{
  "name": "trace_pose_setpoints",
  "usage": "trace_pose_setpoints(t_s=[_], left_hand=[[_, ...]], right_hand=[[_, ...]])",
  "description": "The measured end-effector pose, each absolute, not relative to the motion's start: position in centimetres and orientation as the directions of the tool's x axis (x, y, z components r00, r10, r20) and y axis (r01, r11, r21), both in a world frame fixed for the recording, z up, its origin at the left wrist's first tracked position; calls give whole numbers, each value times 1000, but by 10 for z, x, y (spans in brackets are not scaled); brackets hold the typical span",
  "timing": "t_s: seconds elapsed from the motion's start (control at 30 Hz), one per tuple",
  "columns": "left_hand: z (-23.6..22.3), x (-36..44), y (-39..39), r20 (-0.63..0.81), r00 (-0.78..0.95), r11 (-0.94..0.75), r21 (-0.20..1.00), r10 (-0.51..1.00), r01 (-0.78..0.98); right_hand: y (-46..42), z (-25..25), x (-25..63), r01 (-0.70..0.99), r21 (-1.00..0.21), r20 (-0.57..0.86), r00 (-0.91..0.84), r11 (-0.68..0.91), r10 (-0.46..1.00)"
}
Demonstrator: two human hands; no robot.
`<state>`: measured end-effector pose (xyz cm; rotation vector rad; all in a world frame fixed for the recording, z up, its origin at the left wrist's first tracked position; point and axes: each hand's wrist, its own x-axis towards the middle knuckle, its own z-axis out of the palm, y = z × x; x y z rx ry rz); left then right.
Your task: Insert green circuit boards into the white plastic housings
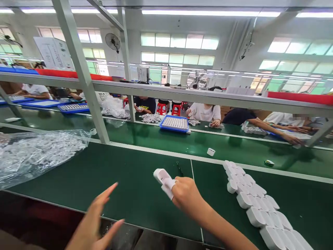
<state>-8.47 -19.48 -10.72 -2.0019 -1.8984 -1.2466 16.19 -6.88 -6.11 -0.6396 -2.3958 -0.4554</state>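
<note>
Above the green bench (130,180), the right hand (186,196) pinches a white plastic part (162,177), its long axis angled up-left, while the left hand (96,222) hangs spread and empty, down-left of it.

A factory assembly hall: long green workbenches (145,166), seated workers (205,111) opposite, blue trays (173,123) of small white parts (256,205).

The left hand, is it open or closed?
Open: the left hand has spread fingers and holds nothing, above the table.
</note>
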Motion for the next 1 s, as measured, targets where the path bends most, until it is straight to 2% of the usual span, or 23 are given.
trace_pose_setpoints(t_s=[0.07, 0.13, 0.2, 0.27, 0.37, 0.43, 0.5, 0.63, 0.73, 0.83, 1.0], left_hand=[[-108, -60, -148, 558, 23, -360, 503, 829, 786], [-109, -36, -101, 527, 112, -465, 606, 843, 646], [-109, -21, -63, 457, 228, -504, 684, 860, 528], [-109, -17, -36, 447, 268, -521, 704, 853, 482], [-109, -22, -12, 483, 240, -538, 719, 842, 440], [-113, -26, -2, 516, 188, -544, 731, 836, 413], [-120, -28, 4, 546, 122, -544, 736, 829, 403], [-141, -31, 9, 596, 68, -562, 705, 800, 433], [-156, -34, 12, 631, 111, -597, 642, 768, 481], [-164, -35, 15, 649, 175, -625, 570, 741, 534], [-166, -34, 3, 678, 316, -711, 440, 663, 548]], right_hand=[[-67, -77, 144, 449, 157, 675, -699, 880, 236], [-60, -89, 137, 412, 116, 708, -672, 904, 216], [-49, -93, 144, 417, 39, 726, -636, 908, 261], [-35, -93, 163, 413, -88, 717, -605, 907, 345], [-13, -95, 197, 456, -233, 682, -553, 859, 479], [1, -104, 216, 575, -217, 648, -519, 789, 557], [14, -120, 227, 680, -139, 605, -517, 720, 605], [29, -160, 230, 745, -37, 528, -551, 666, 646], [32, -179, 230, 772, -68, 497, -524, 632, 692], [32, -181, 237, 768, -202, 481, -463, 607, 745], [25, -157, 253, 687, -507, 451, -303, 520, 840]])
